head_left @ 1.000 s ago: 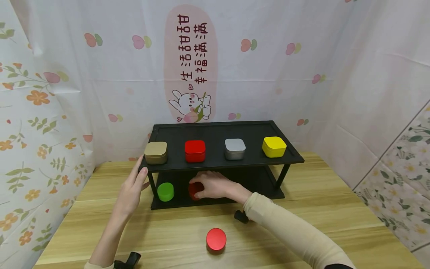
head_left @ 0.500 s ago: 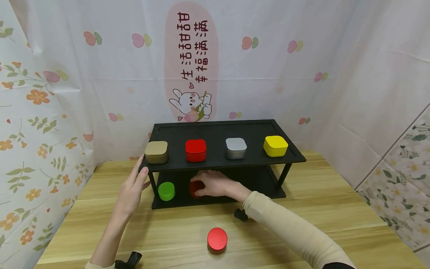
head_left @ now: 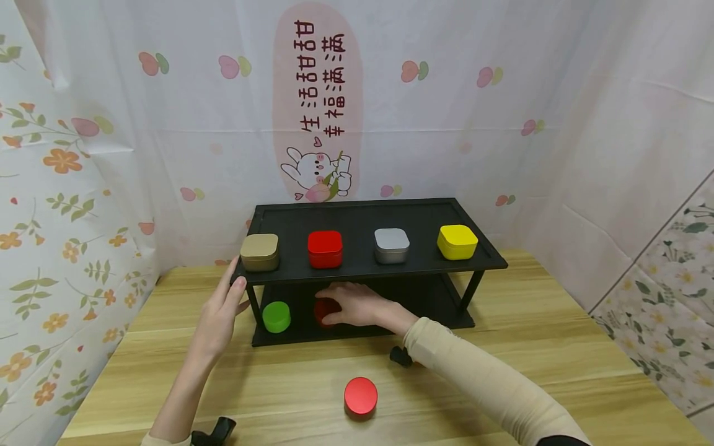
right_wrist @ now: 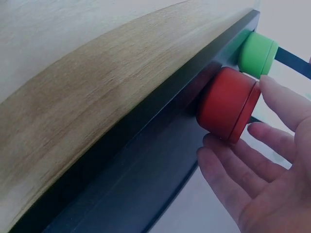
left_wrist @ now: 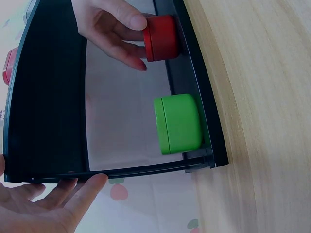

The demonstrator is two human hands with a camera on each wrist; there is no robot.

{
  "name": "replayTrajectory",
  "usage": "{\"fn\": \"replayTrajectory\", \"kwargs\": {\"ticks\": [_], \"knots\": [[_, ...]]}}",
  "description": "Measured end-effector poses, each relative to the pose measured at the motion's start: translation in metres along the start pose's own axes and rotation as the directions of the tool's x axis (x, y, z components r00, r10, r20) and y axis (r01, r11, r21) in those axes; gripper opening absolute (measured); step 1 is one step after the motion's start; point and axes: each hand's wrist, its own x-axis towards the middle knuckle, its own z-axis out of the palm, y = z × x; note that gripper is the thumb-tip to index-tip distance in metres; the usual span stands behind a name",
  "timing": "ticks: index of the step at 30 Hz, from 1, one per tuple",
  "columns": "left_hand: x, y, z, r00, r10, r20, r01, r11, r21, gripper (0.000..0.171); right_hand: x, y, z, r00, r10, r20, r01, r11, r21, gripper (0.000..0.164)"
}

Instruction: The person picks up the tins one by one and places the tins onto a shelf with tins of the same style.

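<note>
A black two-tier rack [head_left: 357, 217] stands on the wooden table. My right hand [head_left: 354, 305] reaches under its top tier and grips a red round tin [right_wrist: 226, 104] near the lid, thumb on one side and fingers on the other. The tin sits upright on the lower tier. Beside it, toward the left end, is a green round tin [left_wrist: 180, 124]. At the rack's left front corner, my left hand [head_left: 219, 316] holds the upper tier's edge, thumb at the front and fingers along the side and leg.
Along the top tier's front stand a gold square tin [head_left: 260, 253], a red square tin [head_left: 325, 249], a silver one [head_left: 392, 246] and a yellow one [head_left: 457, 242]. Another red round tin [head_left: 360, 397] stands on the table in front. A patterned cloth [head_left: 446, 111] hangs behind.
The head view has shifted slightly. Both hands keep their places, the right one on the red round tin and the left one at the rack's corner.
</note>
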Motion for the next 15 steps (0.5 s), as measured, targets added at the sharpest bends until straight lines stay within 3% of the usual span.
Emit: {"fn": "replayTrajectory", "kwargs": {"ticks": [15], "knots": [[0.0, 0.0, 0.0, 1.0, 0.005, 0.002, -0.005, 1.0, 0.011, 0.059, -0.019, 0.01, -0.01, 1.0, 0.025, -0.016, -0.025, 0.999, 0.025, 0.062]]}}
